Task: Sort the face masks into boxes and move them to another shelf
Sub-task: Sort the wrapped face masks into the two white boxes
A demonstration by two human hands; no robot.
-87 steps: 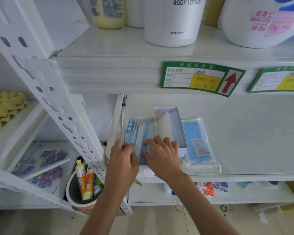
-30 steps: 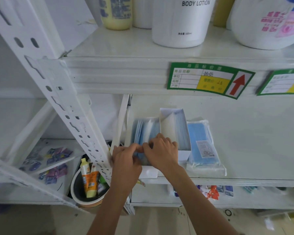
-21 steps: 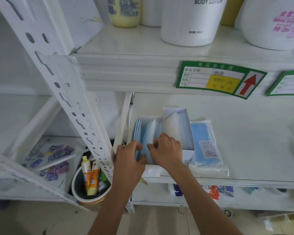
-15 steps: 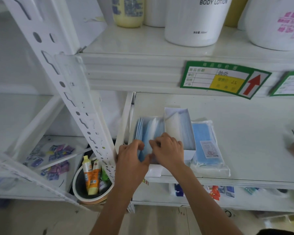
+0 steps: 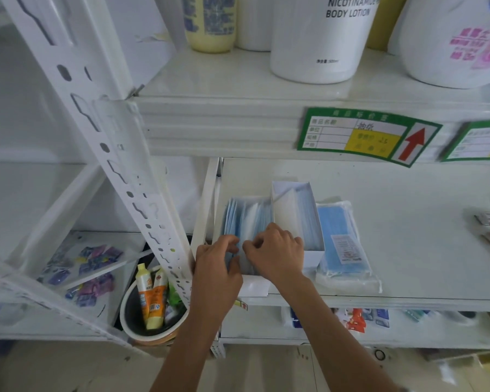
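Head view, white bottle (image 5: 321, 38) at 12 o'clock reading "NICOTINAMIDE BODY LOTION", green price tag (image 5: 368, 136) with red arrow, left hand (image 5: 217, 264) and right hand (image 5: 275, 254) at 6 o'clock pinching blue face masks (image 5: 248, 219) in the left box (image 5: 253, 287), grip narrow on them, second box (image 5: 297, 213) and wrapped mask pack (image 5: 341, 241) at 3 o'clock of it, hands closer together than a moment ago.

Blue face masks (image 5: 246, 219) stand on edge in an open white box (image 5: 255, 287) at the shelf's (image 5: 408, 250) front-left corner, a second box (image 5: 297, 213) touching, a wrapped pack (image 5: 341, 244) beside
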